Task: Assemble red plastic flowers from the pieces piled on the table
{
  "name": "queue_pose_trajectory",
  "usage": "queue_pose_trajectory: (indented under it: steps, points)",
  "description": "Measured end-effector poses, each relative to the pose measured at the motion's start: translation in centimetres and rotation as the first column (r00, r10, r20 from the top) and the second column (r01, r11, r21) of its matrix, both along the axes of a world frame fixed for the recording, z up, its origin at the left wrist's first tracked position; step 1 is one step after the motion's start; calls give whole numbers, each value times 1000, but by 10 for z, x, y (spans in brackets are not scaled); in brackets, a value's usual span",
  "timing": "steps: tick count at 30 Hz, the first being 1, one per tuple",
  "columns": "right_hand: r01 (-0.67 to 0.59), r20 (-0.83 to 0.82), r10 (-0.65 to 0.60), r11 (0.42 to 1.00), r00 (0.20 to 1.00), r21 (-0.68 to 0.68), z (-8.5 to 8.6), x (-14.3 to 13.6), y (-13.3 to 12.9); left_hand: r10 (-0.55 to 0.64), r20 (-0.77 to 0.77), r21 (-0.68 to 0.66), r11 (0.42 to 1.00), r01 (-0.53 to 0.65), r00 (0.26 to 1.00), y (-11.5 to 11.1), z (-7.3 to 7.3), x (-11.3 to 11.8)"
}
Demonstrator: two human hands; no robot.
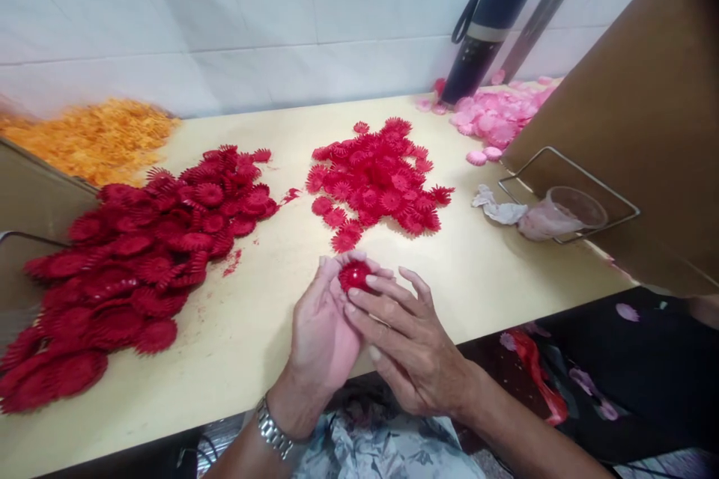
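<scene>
A small glossy red fringed flower piece lies in the cupped fingers of my left hand, which is palm up with a metal watch at its wrist. My right hand reaches over from the right, its fingers stretched and apart, fingertips at the edge of the piece. Its underside is hidden by my left fingers. Just beyond my hands is a loose pile of red fringed flower pieces. To the left spreads a larger heap of darker red fringed pieces, some of them stacked inside each other.
Orange petals lie at the back left, pink petals at the back right. A dark blue bottle stands by the tiled wall. Cardboard boxes flank the table; a plastic cup sits in a wire frame on the right.
</scene>
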State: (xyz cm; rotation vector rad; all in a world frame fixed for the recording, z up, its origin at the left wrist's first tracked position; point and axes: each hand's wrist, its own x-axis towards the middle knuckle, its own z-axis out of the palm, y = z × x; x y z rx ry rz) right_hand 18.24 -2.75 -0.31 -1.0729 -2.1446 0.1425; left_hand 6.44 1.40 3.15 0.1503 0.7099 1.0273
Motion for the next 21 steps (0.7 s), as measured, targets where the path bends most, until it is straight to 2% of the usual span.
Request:
queue_pose_trajectory:
  steps: [8, 11, 14, 21]
  points:
    - [26, -184, -23, 1000, 983, 10, 12, 24, 15, 22, -183, 211, 977, 18, 983, 6, -2, -8]
    - [57, -240, -58, 998, 969, -11, 11, 23, 17, 5, -278, 229, 971, 61, 961, 5, -2, -11]
    - [34, -269, -42, 999, 962, -34, 11, 18, 17, 12, -329, 239, 968, 71, 944, 4, -3, -13]
    - [72, -362, -120, 987, 925, -143, 22, 7, 34, -41, -213, 203, 975, 85, 976, 4, -3, -12]
